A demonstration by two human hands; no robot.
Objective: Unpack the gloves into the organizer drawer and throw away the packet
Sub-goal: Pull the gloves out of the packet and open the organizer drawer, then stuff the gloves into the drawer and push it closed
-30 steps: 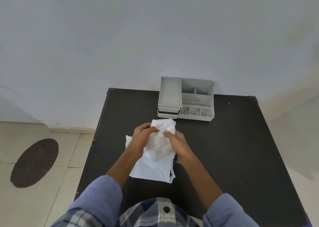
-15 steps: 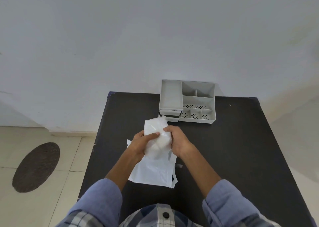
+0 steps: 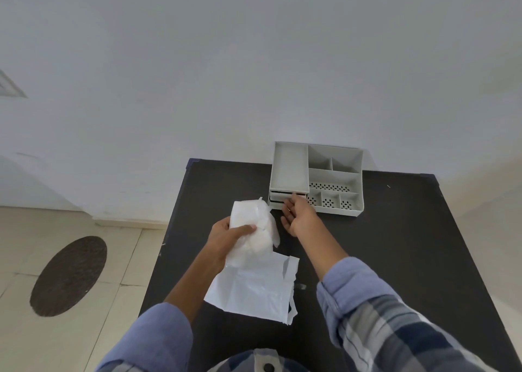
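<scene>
My left hand (image 3: 230, 237) grips a bundle of translucent white gloves (image 3: 254, 227) held above the black table (image 3: 395, 258). Under it lies the flat white packet (image 3: 254, 289), torn open at its right edge. A grey organizer (image 3: 316, 178) stands at the table's far edge against the wall, with shallow drawers (image 3: 282, 199) stacked at its front left. My right hand (image 3: 299, 216) is free of the gloves, fingers spread, with the fingertips at the drawer fronts. Whether a drawer is pulled out I cannot tell.
The organizer's right side has several open compartments (image 3: 333, 182), some with perforated floors. A white wall (image 3: 254, 60) rises behind the table. To the left is a tiled floor (image 3: 70, 329) with a dark oval mat (image 3: 69, 275).
My right hand has let go of the gloves and reached forward to the organizer's drawers. My left hand now holds the glove bundle alone, lifted off the packet.
</scene>
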